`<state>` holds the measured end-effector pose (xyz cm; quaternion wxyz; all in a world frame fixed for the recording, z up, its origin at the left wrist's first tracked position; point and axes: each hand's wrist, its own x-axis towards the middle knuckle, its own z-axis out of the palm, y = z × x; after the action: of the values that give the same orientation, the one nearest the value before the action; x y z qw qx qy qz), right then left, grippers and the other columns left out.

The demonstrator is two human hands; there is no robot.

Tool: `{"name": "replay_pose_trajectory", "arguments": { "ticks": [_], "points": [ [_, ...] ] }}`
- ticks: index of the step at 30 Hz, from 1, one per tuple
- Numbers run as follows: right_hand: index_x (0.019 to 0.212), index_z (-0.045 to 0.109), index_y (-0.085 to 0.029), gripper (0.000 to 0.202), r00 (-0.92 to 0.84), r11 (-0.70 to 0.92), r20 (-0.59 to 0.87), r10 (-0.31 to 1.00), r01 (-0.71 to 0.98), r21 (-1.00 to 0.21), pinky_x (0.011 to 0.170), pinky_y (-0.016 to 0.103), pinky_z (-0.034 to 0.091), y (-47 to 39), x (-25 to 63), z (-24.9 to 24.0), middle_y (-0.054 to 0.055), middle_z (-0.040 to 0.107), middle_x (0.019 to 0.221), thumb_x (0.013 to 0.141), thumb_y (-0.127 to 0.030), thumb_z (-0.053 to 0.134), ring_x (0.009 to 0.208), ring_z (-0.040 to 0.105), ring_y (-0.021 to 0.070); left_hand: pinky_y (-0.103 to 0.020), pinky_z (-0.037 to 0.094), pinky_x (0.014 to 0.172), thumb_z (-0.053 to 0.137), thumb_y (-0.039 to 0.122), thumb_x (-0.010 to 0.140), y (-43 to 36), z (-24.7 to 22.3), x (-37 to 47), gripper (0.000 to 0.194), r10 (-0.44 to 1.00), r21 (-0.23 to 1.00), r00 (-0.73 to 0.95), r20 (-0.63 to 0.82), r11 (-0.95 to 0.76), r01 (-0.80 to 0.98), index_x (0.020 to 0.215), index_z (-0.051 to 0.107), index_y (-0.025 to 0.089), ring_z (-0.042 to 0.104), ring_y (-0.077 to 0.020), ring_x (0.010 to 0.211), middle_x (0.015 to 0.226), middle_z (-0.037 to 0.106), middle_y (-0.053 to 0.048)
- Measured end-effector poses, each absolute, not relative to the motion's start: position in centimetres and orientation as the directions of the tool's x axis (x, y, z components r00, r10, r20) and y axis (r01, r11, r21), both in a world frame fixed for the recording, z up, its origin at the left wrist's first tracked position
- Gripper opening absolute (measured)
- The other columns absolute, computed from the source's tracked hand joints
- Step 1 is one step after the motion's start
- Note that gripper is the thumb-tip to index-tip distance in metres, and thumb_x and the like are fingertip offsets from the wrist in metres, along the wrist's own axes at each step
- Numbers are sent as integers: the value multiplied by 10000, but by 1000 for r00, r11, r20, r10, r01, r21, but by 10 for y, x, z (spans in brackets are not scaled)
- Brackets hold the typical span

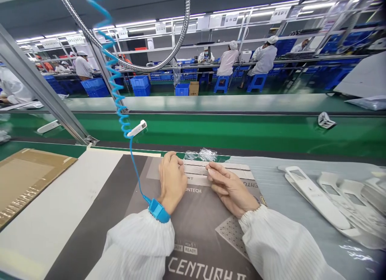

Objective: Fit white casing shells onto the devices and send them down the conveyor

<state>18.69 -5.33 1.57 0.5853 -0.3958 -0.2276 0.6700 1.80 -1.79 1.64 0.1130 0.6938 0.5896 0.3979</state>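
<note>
1. Printed board (205, 221), the landmark: it lies flat on the bench beneath both hands, lettering on its face.
2. Left hand (173, 179): fingers bent and gathered above the board's far part; the fingertips are largely hidden, so whether it grips anything cannot be told. A blue wrist strap (159, 210) encircles its wrist.
3. Right hand (226, 185): half closed, thumb and forefinger drawn together over the board's pale band (196, 171); whether something thin lies between them cannot be told.
4. Handling (judged): the board looks like card, light and fairly stiff, bending under a one-sided lift; its smooth face may slide, and its corners may crease. Best hold: both side edges, fingers beneath, thumbs above.
5. Surroundings: clear plastic film (206, 154) lies just past the board's far edge; white plastic casings (319, 197) rest to its right, a white sheet (72, 179) to its left.
</note>
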Motion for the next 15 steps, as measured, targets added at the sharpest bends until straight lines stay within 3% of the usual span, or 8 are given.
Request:
{"name": "replay_pose_trajectory", "arguments": {
  "ticks": [5, 15],
  "points": [
    [918, 746, -225, 377, 20, -204, -272, 962, -608, -767, 636, 171, 529, -54, 187, 14, 19, 670, 1064, 584, -132, 894, 749, 600, 76, -480, 409, 972, 533, 0, 771, -18, 17, 18, 185, 915, 626, -17, 403, -262, 734, 815, 518, 179, 510, -291, 1225, 1231, 552, -130],
    [927, 736, -216, 364, 20, -207, -276, 961, -611, -764, 658, 180, 512, -54, 187, 16, 13, 670, 1043, 603, -147, 887, 708, 574, 62, -483, 407, 975, 539, 18, 791, -18, 18, 19, 166, 919, 630, -23, 393, -251, 735, 825, 531, 180, 508, -287, 1229, 1236, 553, -127]
  ]
}}
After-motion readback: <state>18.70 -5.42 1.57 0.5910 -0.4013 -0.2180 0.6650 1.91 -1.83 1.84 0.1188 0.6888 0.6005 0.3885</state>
